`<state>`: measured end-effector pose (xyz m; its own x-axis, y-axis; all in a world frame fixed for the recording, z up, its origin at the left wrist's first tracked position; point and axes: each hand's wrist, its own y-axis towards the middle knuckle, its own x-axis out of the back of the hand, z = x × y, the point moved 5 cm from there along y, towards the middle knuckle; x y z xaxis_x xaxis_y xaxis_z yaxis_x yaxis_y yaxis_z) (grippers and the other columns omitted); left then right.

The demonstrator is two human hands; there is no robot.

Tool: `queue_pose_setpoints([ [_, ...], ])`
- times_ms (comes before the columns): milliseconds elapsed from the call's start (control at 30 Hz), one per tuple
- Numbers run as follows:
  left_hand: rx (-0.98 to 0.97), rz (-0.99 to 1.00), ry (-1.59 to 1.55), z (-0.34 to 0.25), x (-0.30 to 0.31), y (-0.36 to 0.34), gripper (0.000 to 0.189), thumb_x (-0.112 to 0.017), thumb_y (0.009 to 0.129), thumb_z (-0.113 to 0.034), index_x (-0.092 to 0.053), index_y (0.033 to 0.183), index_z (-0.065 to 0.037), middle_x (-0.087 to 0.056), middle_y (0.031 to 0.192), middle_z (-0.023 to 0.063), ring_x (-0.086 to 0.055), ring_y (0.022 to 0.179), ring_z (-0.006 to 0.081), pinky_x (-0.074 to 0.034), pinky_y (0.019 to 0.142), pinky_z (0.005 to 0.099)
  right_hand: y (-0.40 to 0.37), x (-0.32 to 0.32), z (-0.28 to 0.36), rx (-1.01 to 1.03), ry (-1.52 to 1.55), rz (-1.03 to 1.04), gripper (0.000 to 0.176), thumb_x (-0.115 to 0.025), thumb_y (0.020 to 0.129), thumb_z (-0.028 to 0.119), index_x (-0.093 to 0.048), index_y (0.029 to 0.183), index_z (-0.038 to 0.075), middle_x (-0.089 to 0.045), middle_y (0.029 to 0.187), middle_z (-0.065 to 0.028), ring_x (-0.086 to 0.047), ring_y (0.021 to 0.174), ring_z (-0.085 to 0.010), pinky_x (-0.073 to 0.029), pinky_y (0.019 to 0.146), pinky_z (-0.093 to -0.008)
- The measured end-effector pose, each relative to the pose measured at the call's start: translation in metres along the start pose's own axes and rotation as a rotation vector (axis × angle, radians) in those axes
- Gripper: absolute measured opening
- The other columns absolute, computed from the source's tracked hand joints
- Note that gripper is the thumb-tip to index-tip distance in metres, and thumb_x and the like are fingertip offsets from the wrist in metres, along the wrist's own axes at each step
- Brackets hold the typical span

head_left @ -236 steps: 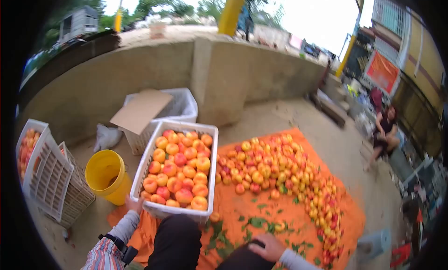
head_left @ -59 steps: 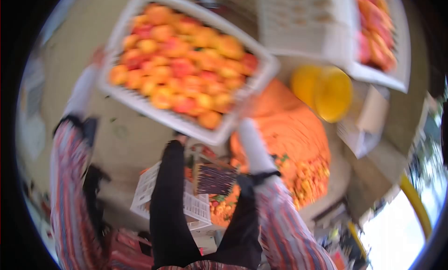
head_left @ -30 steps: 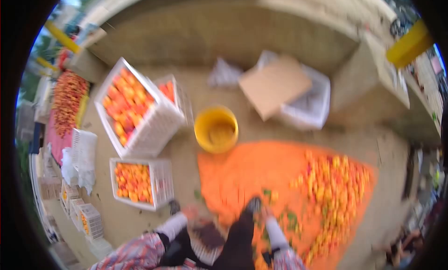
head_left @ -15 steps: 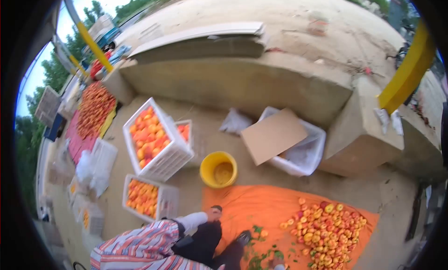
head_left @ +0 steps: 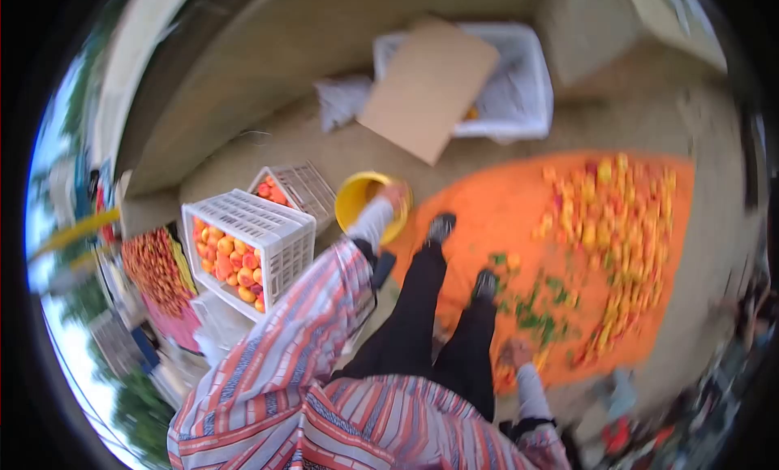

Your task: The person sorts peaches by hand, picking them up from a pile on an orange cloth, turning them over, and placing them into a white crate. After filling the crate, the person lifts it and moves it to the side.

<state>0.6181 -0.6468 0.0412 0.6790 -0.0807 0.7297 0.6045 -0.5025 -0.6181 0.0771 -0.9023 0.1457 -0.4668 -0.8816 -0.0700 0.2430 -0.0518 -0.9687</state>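
Note:
My left hand (head_left: 395,196) is at the right rim of a yellow bucket (head_left: 354,200), its fingers seemingly closed over the edge. Part of the bucket's inside is hidden behind that forearm. My right hand (head_left: 518,353) hangs low on the other side of my legs, above the orange sheet (head_left: 479,202), with blurred fingers that look loosely apart and hold nothing visible. Near it lie scattered green leaves (head_left: 542,308). Farther right on the sheet spreads a pile of red-and-yellow nectarine-like fruit (head_left: 621,226).
A white crate of fruit (head_left: 247,209) stands left of the bucket, with another crate (head_left: 304,190) behind it. Cardboard (head_left: 430,84) lies across a white tub (head_left: 523,88) by the low wall (head_left: 268,48). More fruit (head_left: 156,269) covers a pink sheet at far left. My shoes rest on the orange sheet.
My left hand has reached forward to the bucket's rim. The view has tipped down and turned, showing more of my body and right arm. The bucket still stands near the crates.

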Motion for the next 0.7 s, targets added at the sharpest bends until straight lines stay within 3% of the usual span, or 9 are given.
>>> queue_pose_setpoints([
  [67,0.176,0.028,-0.348,0.021,0.008,0.033,0.040,-0.051,0.081,-0.037,-0.055,0.107,-0.006,-0.058,0.097,0.0142,-0.057,0.086,0.0266,-0.049,0.071,0.0397,-0.025,-0.018,-0.011,-0.018,0.059,-0.069,0.032,-0.047,0.086,0.036,-0.054,0.091,0.005,-0.061,0.077,-0.0109,-0.060,0.062,-0.0210,-0.051,0.055,-0.0339],
  [133,0.519,-0.005,-0.924,0.044,0.006,0.070,0.046,-0.055,0.078,-0.041,-0.054,0.107,-0.005,-0.054,0.096,0.0155,-0.055,0.086,0.0261,-0.049,0.070,0.0408,-0.053,-0.039,-0.012,-0.206,0.225,-0.145,0.033,-0.048,0.087,0.034,-0.051,0.101,0.004,-0.062,0.086,-0.0125,-0.061,0.068,-0.0198,-0.051,0.056,-0.0316],
  [200,0.723,-0.041,-1.182,0.070,-0.012,0.106,0.053,-0.059,0.076,-0.046,-0.052,0.108,-0.005,-0.051,0.094,0.0169,-0.053,0.086,0.0256,-0.049,0.068,0.0420,-0.060,-0.047,-0.028,-0.259,0.321,-0.163,0.034,-0.049,0.087,0.032,-0.049,0.106,0.004,-0.062,0.087,-0.0133,-0.061,0.070,-0.0211,-0.051,0.058,-0.0318],
  [300,0.837,-0.227,-1.343,0.018,0.017,0.104,0.076,-0.061,0.075,-0.042,-0.027,0.133,-0.006,-0.035,0.130,0.0209,-0.042,0.116,0.0296,-0.039,0.090,0.0472,-0.064,-0.059,-0.059,-0.315,0.413,-0.197,0.035,-0.050,0.086,0.031,-0.047,0.110,0.005,-0.061,0.088,-0.0140,-0.062,0.069,-0.0221,-0.051,0.058,-0.0334],
  [367,0.843,-0.235,-1.560,0.016,0.033,0.099,0.087,-0.061,0.076,-0.041,-0.009,0.139,-0.011,-0.023,0.140,0.0172,-0.028,0.128,0.0274,-0.027,0.099,0.0498,-0.073,-0.090,-0.082,-0.334,0.475,-0.218,0.030,-0.047,0.088,0.030,-0.049,0.105,0.005,-0.061,0.084,-0.0106,-0.061,0.066,-0.0197,-0.051,0.055,-0.0309],
  [433,0.759,-0.249,-1.742,0.002,0.046,0.102,0.087,-0.059,0.077,-0.041,-0.006,0.140,-0.012,-0.027,0.139,0.0122,-0.031,0.127,0.0260,-0.028,0.098,0.0498,-0.070,-0.104,-0.096,-0.358,0.483,-0.221,0.030,-0.047,0.089,0.030,-0.049,0.105,0.005,-0.061,0.084,-0.0108,-0.061,0.066,-0.0197,-0.051,0.055,-0.0310],
  [533,0.546,-0.214,-1.801,-0.001,0.057,0.125,0.085,-0.057,0.078,-0.044,-0.007,0.140,-0.014,-0.027,0.140,0.0078,-0.032,0.126,0.0255,-0.027,0.098,0.0485,-0.056,-0.114,-0.101,-0.315,0.496,-0.179,0.031,-0.047,0.088,0.029,-0.049,0.107,0.005,-0.061,0.085,-0.0115,-0.061,0.067,-0.0194,-0.051,0.056,-0.0311],
  [633,0.705,-0.236,-1.527,0.054,0.077,0.121,0.094,-0.066,0.073,-0.041,-0.005,0.140,-0.016,-0.035,0.136,0.0028,-0.043,0.119,0.0252,-0.033,0.094,0.0481,-0.054,-0.132,-0.089,-0.182,0.508,-0.114,0.032,-0.047,0.089,0.031,-0.050,0.107,0.004,-0.061,0.084,-0.0115,-0.062,0.066,-0.0192,-0.051,0.056,-0.0307],
  [700,0.759,-0.199,-1.434,0.071,0.065,0.127,0.089,-0.063,0.074,-0.044,-0.009,0.139,-0.015,-0.033,0.137,0.0051,-0.039,0.120,0.0279,-0.030,0.096,0.0492,-0.034,-0.122,-0.085,-0.094,0.539,-0.101,0.033,-0.047,0.089,0.032,-0.050,0.106,0.004,-0.061,0.084,-0.0114,-0.061,0.065,-0.0189,-0.051,0.055,-0.0302],
])
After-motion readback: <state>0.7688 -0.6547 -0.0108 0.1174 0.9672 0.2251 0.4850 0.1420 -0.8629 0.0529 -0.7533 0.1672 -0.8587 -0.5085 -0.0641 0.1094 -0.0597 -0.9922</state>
